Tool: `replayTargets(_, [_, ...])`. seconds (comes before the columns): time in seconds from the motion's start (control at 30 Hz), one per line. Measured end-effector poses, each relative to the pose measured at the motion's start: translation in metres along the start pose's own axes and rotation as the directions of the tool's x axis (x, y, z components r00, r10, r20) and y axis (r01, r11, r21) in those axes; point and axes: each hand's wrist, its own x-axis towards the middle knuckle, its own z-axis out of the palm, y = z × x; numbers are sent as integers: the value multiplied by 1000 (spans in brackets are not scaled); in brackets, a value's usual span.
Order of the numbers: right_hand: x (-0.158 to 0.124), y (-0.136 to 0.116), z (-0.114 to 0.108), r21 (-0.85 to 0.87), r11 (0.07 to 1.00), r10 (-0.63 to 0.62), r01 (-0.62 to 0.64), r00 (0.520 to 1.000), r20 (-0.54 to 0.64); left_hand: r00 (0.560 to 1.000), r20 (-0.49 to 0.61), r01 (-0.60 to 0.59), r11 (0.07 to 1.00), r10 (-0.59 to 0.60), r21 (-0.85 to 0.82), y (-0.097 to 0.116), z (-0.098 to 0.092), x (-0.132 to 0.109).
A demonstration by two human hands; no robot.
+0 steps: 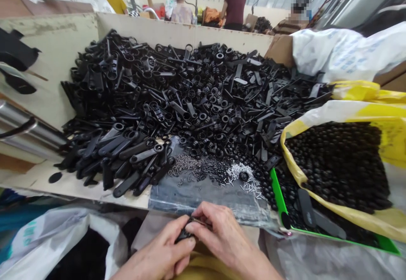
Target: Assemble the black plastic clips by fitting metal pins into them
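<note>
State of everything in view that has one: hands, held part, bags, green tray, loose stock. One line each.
left hand: closed on the black part
right hand: closed on the same part
black part: held, partly hidden
yellow-and-white bag: open, well filled with round black pieces
green tray: open-topped
white sack, lower left: mouth open, dark inside
silver pins: loose, scattered
long black pieces: heaped

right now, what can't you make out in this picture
Head view:
Small black plastic part: mostly covered by the left hand and right hand.
White plastic sack: cut off by the bottom edge; its dark contents too shadowed.
Shiny silver cylinder: cut off by the left edge.
Thin silver pins: too small to show threads.
</note>
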Motion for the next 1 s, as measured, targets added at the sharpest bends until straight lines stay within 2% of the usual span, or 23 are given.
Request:
replayTargets(0.03, [1, 0, -2, 19, 1000, 4, -4, 1000, -8, 1000, 6, -20, 1000, 20, 16, 2, -1, 2])
replayTargets(0.1, [4, 1, -12, 77, 997, 23, -21, 999, -35, 988, -10, -150, 985, 151, 89, 14, -2, 7])
replayTargets(0.13, [6, 3, -19, 101, 995, 33, -26, 997, -65, 968, -49, -236, 958, 247, 161, 23, -2, 9])
replayTargets(0.2, [11, 11, -34, 72, 997, 32, -20, 984, -176, 887, -177, -335, 857, 428, 393, 44, -3, 14])
replayTargets(0.23, [15, 15, -41, 6, 1000, 11, -10, 971, -239, 843, -237, -305, 791, 483, 530, 54, -2, 17])
replayTargets(0.3, [22, 26, -50, -210, 978, -56, -13, 947, -316, 779, -312, -154, 648, 544, 746, 70, 0, 24])
replayTargets(0.37, [28, 35, -53, -388, 921, -98, -40, 939, -329, 756, -318, -9, 495, 572, 869, 78, 6, 32])
replayTargets(0.43, [33, 41, -50, -461, 885, -102, -68, 937, -334, 759, -296, 69, 381, 580, 922, 79, 13, 38])
replayTargets(0.5, [35, 44, -45, -470, 878, -99, -84, 931, -351, 769, -277, 90, 332, 576, 939, 77, 17, 43])
replayTargets(0.63, [36, 45, -40, -501, 862, -119, -81, 927, -356, 773, -209, 49, 271, 599, 961, 69, 16, 47])
replayTargets(0.7, [36, 45, -39, -546, 835, -154, -69, 923, -353, 736, -153, 10, 215, 660, 977, 64, 12, 49])
replayTargets(0.73, [36, 45, -38, -570, 819, -175, -63, 919, -353, 700, -134, -10, 198, 701, 980, 60, 9, 50])
replayTargets(0.8, [36, 47, -36, -603, 796, -216, -52, 906, -364, 603, -134, -63, 214, 786, 975, 51, 2, 52])
replayTargets(0.87, [35, 49, -32, -618, 785, -260, -39, 885, -386, 490, -182, -155, 290, 853, 944, 42, -3, 53])
replayTargets(0.9, [35, 51, -31, -619, 785, -276, -34, 875, -398, 453, -220, -214, 344, 864, 914, 39, -6, 53])
replayTargets(0.93, [35, 52, -29, -616, 787, -286, -31, 867, -409, 441, -265, -271, 409, 858, 871, 36, -8, 52])
replayTargets(0.97, [35, 53, -28, -606, 795, -287, -26, 864, -414, 457, -314, -321, 483, 832, 815, 34, -9, 51])
replayTargets(1.0, [35, 53, -27, -585, 811, -277, -23, 865, -418, 495, -358, -359, 562, 792, 745, 33, -10, 49])
